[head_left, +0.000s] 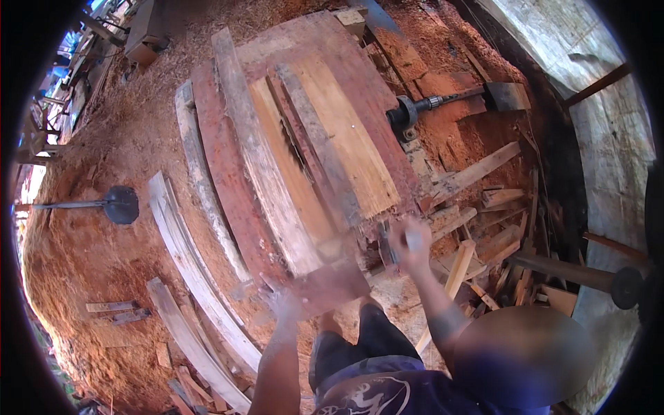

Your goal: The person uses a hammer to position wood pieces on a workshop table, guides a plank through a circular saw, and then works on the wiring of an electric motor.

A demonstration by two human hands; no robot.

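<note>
My left hand (282,301) lies at the near left corner of a reddish-brown saw table (324,289), fingers spread. My right hand (413,243) is at the table's near right edge, its fingers curled and smeared by motion. A small pale grey patch shows at it, too blurred to name. Ahead of my hands, a toothed saw blade (296,151) stands in a slot between boards. A long rough-edged plank (259,162) lies left of the blade, its near end close to my left hand. A pale yellow board (342,128) lies to the right.
Left of the table, long bark-edged slabs (197,256) lie on sawdust. A dark round-headed tool (122,205) lies farther left. A shaft with a black pulley (403,114) juts from the table's right side. Wood offcuts (503,199) are piled at right, near a pale sheet wall (615,159).
</note>
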